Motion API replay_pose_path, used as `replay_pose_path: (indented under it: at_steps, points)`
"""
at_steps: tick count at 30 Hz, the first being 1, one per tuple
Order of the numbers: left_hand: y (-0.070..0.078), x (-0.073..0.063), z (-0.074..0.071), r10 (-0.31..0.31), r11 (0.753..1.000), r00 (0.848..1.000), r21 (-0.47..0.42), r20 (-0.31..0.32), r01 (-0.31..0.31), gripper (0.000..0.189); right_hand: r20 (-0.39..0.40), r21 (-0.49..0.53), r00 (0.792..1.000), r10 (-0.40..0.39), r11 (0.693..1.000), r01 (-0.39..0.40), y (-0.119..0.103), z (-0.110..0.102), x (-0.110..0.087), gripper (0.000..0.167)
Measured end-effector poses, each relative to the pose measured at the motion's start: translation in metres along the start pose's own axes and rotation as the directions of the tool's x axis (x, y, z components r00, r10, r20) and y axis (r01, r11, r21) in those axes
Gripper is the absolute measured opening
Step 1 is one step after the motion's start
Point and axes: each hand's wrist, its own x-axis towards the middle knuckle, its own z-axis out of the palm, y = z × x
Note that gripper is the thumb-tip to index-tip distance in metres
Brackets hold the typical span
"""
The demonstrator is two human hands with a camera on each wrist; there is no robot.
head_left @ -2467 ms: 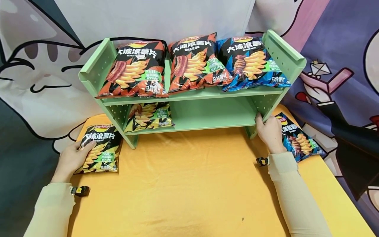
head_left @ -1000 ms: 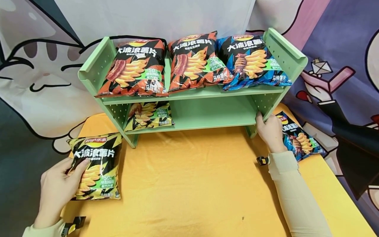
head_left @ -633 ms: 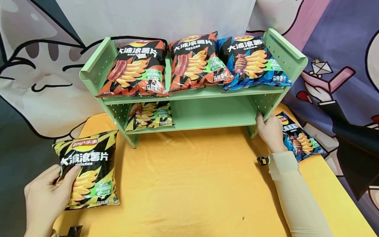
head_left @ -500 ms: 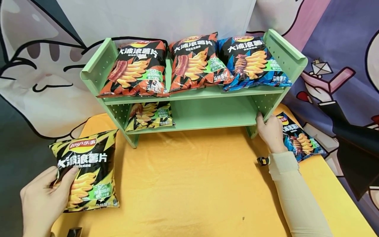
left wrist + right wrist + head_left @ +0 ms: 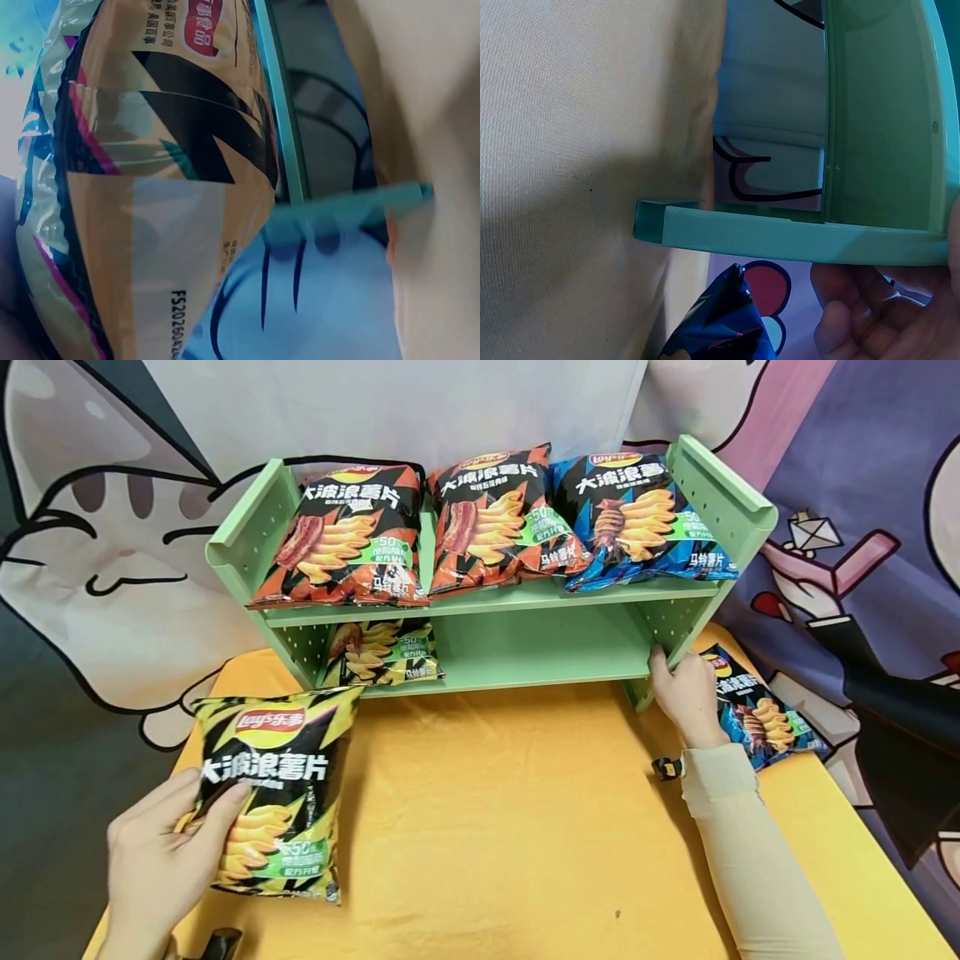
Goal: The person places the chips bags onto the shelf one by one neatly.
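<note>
In the head view my left hand (image 5: pixel 161 852) pinches the left edge of a yellow-and-black bag of potato chips (image 5: pixel 300 806), thumb on its printed front. The bag is raised in front of the left end of a green two-tier shelf (image 5: pixel 540 647), overlapping its lower left corner. The left wrist view shows this chip bag (image 5: pixel 150 225) from behind, with the shelf beyond. My right hand (image 5: pixel 686 697) grips the shelf's right side panel near the lower tier. In the right wrist view its curled fingers (image 5: pixel 847 300) lie against the panel.
Two red chip bags (image 5: pixel 337 539) (image 5: pixel 491 527) and a blue one (image 5: pixel 633 522) lean on the upper tier. Another yellow bag (image 5: pixel 386 652) sits at the lower tier's left. A second blue bag (image 5: pixel 765 714) lies right of the shelf on the yellow-covered table (image 5: pixel 487 827).
My left hand has drawn the yellow chip bag from beside the shelf toward me and lifted it, then moved it right over the last half second. The right hand has stayed on the shelf.
</note>
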Motion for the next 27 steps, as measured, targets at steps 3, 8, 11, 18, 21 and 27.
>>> replay_pose_path:
  at_steps: [3, 8, 11, 18, 21, 27]
  points:
    - [0.011, 0.008, 0.014, 0.076, 0.996, 0.997, -0.057, 0.025, -0.074, 0.035, 0.004, 0.001, 1.000, 0.006, 1.000, -0.006, 0.000, -0.001, 0.000, 0.053]
    - [0.029, 0.020, 0.038, 0.161, 0.982, 0.982, -0.119, 0.099, -0.149, 0.059, 0.013, -0.001, 1.000, 0.013, 1.000, -0.013, 0.000, -0.001, -0.001, 0.054]
    - [0.036, 0.025, 0.054, 0.188, 0.976, 0.972, -0.141, 0.140, -0.168, 0.053, 0.011, -0.002, 1.000, 0.006, 1.000, -0.006, 0.001, -0.001, -0.001, 0.054]
    - [0.055, 0.036, 0.098, 0.221, 0.962, 0.953, -0.207, 0.206, -0.178, 0.043, 0.019, 0.002, 1.000, 0.006, 1.000, -0.006, 0.001, -0.002, -0.001, 0.054]
    - [0.065, 0.039, 0.120, 0.216, 0.962, 0.950, -0.218, 0.227, -0.166, 0.055, 0.017, 0.000, 1.000, 0.009, 1.000, -0.009, 0.001, -0.002, -0.001, 0.054]
    - [0.089, 0.050, 0.160, 0.161, 0.975, 0.948, -0.196, 0.276, -0.108, 0.046, 0.015, -0.007, 1.000, 0.012, 1.000, -0.012, -0.001, -0.002, -0.001, 0.055]
